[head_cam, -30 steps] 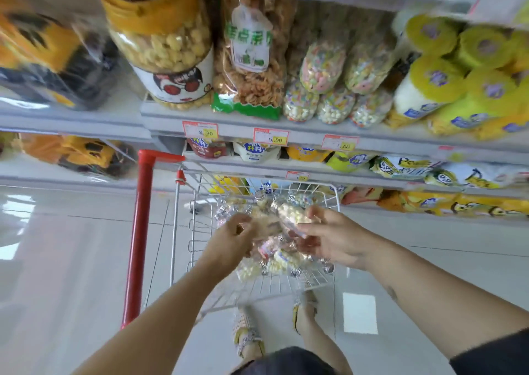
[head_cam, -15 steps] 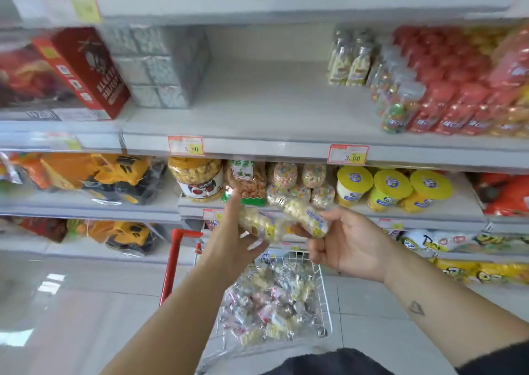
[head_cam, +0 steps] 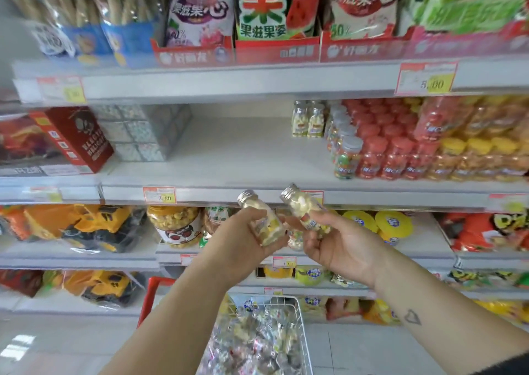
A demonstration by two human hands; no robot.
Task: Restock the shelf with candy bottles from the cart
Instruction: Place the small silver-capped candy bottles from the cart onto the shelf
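My left hand (head_cam: 240,243) grips a clear candy bottle (head_cam: 259,217) with a silver cap, tilted up and to the left. My right hand (head_cam: 340,246) holds a second candy bottle (head_cam: 303,208) of the same kind, tilted likewise. Both are raised just below the front edge of the white shelf (head_cam: 229,151), which has a wide bare stretch in the middle. Two matching candy bottles (head_cam: 307,121) stand at the back of that shelf. Below my arms the wire cart (head_cam: 300,326) holds several more bottles (head_cam: 257,337).
Red-capped and yellow-capped jars (head_cam: 400,151) fill the shelf's right side. A red box (head_cam: 74,140) and silver boxes (head_cam: 143,131) stand on its left. Snack bags line the shelf above; toy trucks (head_cam: 83,226) and snack jars sit below. The cart has a red handle (head_cam: 156,289).
Both hands took bottles out of the cart and rose with them to the level of the shelf edge. The view tilted upward, so the cart now lies low in the frame.
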